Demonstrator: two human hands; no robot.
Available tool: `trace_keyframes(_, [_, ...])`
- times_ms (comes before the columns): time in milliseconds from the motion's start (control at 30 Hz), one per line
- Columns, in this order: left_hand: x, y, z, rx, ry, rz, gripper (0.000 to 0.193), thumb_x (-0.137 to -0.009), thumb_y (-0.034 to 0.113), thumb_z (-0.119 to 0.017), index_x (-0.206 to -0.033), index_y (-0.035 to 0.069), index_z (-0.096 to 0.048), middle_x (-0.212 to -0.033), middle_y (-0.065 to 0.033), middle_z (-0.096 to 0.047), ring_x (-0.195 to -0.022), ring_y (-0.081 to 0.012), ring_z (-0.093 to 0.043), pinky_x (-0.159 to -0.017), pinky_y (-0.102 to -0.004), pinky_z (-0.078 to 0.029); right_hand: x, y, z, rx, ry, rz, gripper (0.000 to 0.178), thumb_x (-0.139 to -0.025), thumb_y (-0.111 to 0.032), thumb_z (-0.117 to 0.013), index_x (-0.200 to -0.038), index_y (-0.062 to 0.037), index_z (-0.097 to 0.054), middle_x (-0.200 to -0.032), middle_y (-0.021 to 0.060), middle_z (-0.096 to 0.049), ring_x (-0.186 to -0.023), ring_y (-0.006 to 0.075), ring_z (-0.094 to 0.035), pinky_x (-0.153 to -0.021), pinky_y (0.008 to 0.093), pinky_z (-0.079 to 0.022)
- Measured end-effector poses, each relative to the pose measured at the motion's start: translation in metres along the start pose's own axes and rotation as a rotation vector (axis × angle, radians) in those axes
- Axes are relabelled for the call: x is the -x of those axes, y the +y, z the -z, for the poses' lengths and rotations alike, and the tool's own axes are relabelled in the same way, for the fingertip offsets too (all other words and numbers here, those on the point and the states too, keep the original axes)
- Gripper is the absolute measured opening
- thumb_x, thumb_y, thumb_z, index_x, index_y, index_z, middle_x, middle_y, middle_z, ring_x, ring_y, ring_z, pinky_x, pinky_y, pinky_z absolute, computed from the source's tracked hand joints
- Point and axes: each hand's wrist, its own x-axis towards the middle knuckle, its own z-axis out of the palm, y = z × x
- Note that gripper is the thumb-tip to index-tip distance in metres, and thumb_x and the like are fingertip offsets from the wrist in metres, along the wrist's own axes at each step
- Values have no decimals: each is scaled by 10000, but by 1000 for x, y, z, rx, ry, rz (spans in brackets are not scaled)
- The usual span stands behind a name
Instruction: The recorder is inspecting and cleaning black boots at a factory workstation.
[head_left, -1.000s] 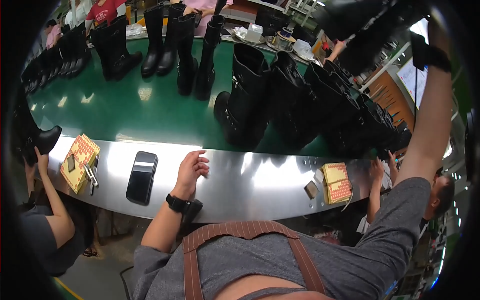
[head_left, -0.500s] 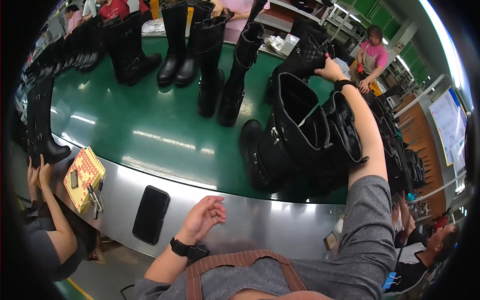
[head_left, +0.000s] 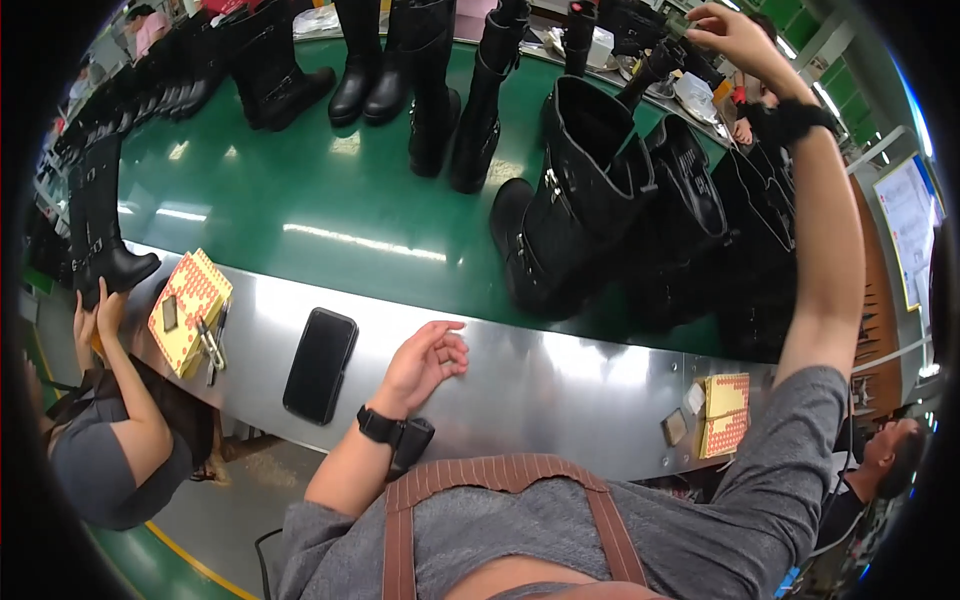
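My left hand (head_left: 428,370) hovers over the metal edge of the table, palm inward, its fingers loosely bent with nothing in them. To its left lies a black phone (head_left: 320,366). Stretched far out to the right, my right hand (head_left: 738,42) is raised above the boots at the back, fingers bent and apart, with no held thing visible. Below that arm stand a wide-topped black boot (head_left: 570,210) with buckles and another black boot (head_left: 685,190) with its shaft gaping. A narrow black boot shaft (head_left: 655,72) rises behind them, nearest to my right hand.
Several black boots (head_left: 365,80) line the far side of the green tabletop (head_left: 330,220). At left, another person's hands (head_left: 97,318) hold a tall boot (head_left: 100,215). Patterned notepads (head_left: 190,310) (head_left: 725,412) and pens lie on the metal edge. More people stand around.
My right hand has come off a boot top and lifted up and to the right. My left hand stays above the metal edge. The view has shifted, uncovering a notepad at right.
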Motion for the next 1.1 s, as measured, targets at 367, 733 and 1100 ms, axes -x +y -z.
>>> trace_keyframes(367, [-6, 30, -59, -692, 188, -50, 355, -950, 245, -657, -1208, 4, -614, -1051, -61, -650, -889, -153, -652, -827, -294, -508, 292, -180, 12, -86, -58, 270, 169, -711, -123, -801, -830, -90, -686, -789, 59, -679, -727, 259, -628, -654, 375, -443])
trace_keyframes(733, [-231, 195, -97, -1632, 897, -718, 1039, -574, 732, -807, -1467, 313, -482, -1597, -347, 55, -1466, -563, 38, -1133, -705, -61, 447, -153, -95, -695, -107, -518, 98, -811, -73, -773, -842, 3, -721, -795, 110, -719, -752, 194, -690, -708, 289, -521])
trace_keyframes(1100, [-180, 232, -77, -1825, 896, -1034, 461, -811, 451, -689, -991, 30, -744, -1049, -246, -678, -1019, -394, -645, -866, -480, -529, 483, -174, -134, -797, -198, -544, 164, -847, -133, -755, -864, 24, -715, -813, 140, -723, -767, 218, -703, -731, 311, -535])
